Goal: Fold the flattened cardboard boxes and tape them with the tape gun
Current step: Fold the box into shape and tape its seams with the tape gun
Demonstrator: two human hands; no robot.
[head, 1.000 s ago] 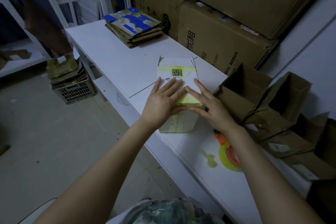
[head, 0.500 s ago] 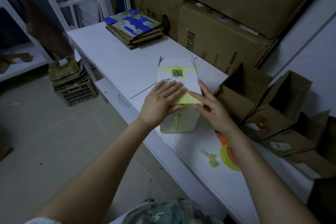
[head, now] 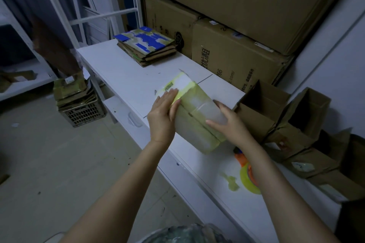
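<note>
While left hand (head: pixel 161 116) and right hand (head: pixel 229 122) flank it, the box (head: pixel 197 122) tilts.

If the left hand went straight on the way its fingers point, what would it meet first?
The left hand lies on the white box; it would slide over that box's taped far end first, then table, probably toward the big cartons. Depth is unclear.

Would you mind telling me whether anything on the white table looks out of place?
A crumpled scrap of yellow tape lies on the table, just left of the tape gun. The folded brown boxes at the right lie tipped in a jumble.
</note>
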